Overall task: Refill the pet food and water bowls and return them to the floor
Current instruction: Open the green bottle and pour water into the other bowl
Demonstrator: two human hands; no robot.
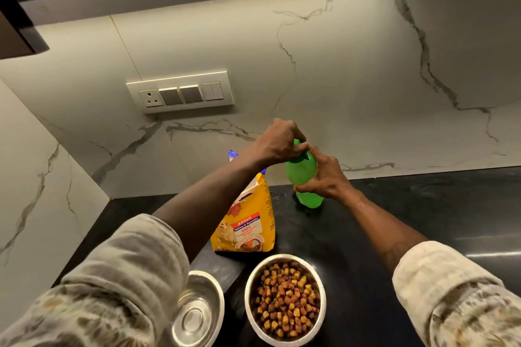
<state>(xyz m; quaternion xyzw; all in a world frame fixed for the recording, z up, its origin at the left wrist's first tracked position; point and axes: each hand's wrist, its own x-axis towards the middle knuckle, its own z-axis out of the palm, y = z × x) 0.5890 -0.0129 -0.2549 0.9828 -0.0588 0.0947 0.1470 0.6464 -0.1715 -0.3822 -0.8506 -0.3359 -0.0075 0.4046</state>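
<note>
a green plastic bottle (300, 177) stands upright on the black stone desk (408, 205), just right of the frame's centre. the left hand (277, 141) curls over the bottle's top, fingers clamped around the green cap, while the right hand (328, 179) wraps the bottle's body from the right side. just left of the bottle stands a yellow pet food bag (246, 222). at bottom centre, a round steel bowl (247, 297) heaped with brown and yellow kibble (284, 298) sits on the desk. just beside it on the left, a second shiny steel bowl (198, 315) is partly hidden by the pale patterned left sleeve (121, 276).
</note>
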